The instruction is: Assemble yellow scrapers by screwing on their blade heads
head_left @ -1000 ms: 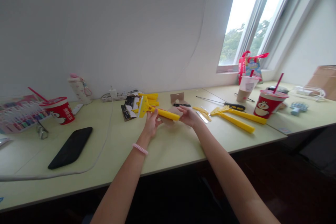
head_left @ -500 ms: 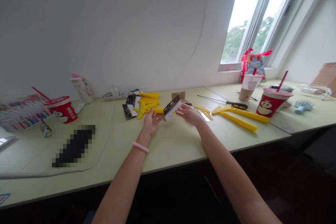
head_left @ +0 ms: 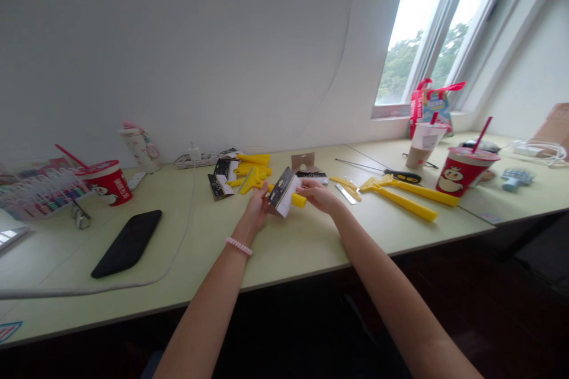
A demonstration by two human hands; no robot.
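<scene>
Holding a yellow plastic scraper (head_left: 299, 200) up just above the pale green desk (head_left: 284, 254), you have your left hand (head_left: 256, 211) and right hand (head_left: 316, 196) close together, both clamped on it. A black-and-white printed card (head_left: 283, 192) sits tilted across the scraper between your hands, and the yellow handle end pokes out toward your right hand. You can't see from this view how the card is fastened. A pink coil bracelet (head_left: 238, 246) circles your left wrist.

Just beyond your left hand lies a heap of yellow scrapers (head_left: 252, 169), with black printed cards (head_left: 220, 180) beside it. Beyond your right hand stands a kraft card (head_left: 303, 161), and a narrow steel blade (head_left: 345, 193) lies near two more yellow scrapers (head_left: 400, 204). A screwdriver with a black-and-yellow handle (head_left: 402, 176) lies behind those scrapers. Further right stands a red paper cup with a straw (head_left: 462, 173). On your left are a matching red cup (head_left: 106, 182) and a black smartphone (head_left: 127, 243), well apart from your hands.
</scene>
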